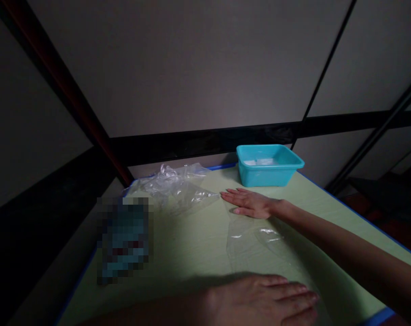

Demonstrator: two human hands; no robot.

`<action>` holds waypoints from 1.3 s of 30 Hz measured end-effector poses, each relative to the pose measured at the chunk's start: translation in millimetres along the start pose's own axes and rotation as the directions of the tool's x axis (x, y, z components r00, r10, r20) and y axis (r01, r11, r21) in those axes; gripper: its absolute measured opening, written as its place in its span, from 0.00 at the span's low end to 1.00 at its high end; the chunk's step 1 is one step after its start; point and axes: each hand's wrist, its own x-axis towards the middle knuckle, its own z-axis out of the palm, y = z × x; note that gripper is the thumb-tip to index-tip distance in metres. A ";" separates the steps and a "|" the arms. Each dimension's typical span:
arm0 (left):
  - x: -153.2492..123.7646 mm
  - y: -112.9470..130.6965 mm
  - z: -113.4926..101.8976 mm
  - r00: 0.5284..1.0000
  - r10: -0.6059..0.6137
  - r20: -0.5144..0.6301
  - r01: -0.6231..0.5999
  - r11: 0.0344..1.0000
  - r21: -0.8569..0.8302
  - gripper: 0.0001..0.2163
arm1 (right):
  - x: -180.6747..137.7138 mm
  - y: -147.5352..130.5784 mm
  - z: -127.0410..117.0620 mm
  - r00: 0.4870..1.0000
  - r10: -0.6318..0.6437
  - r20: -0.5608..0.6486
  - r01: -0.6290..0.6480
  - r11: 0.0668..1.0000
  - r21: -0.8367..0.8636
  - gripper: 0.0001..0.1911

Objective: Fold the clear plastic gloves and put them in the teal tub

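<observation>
A clear plastic bag (256, 244) lies flat on the pale green table (192, 244). My right hand (249, 203) reaches in from the right and rests palm down at the bag's far end, fingers stretched out and pointing left. At the near end of the bag lies my left hand (270, 299), also flat, with its fingers straight and pointing right. Neither hand grips anything.
A heap of crumpled clear plastic bags (178, 185) sits at the far left of the table. A teal plastic tub (268, 165) stands at the far edge, just beyond my right hand. A blurred-out blue object (124, 240) lies near the left edge. The room is dim.
</observation>
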 end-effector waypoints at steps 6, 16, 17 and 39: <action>-0.8 2.3 -0.7 1.000 -0.003 0.019 0.003 1.000 0.000 0.19 | -0.9 0.5 -0.6 1.000 -0.008 0.002 0.008 1.000 -0.009 0.30; 0.7 2.7 -0.7 1.000 0.008 0.022 -0.007 0.999 -0.045 0.19 | 3.7 -6.7 -14.7 0.994 0.110 0.013 -0.111 0.985 0.134 0.32; 0.2 3.0 -0.2 1.000 0.010 0.025 -0.009 0.999 -0.048 0.19 | 2.0 -11.2 -19.1 0.992 0.128 -0.020 -0.122 0.976 0.181 0.32; -1.4 6.9 -3.6 0.998 -0.047 0.052 0.063 0.928 -0.368 0.24 | -38.6 -82.5 9.5 0.976 -0.206 0.071 0.209 0.978 -0.025 0.30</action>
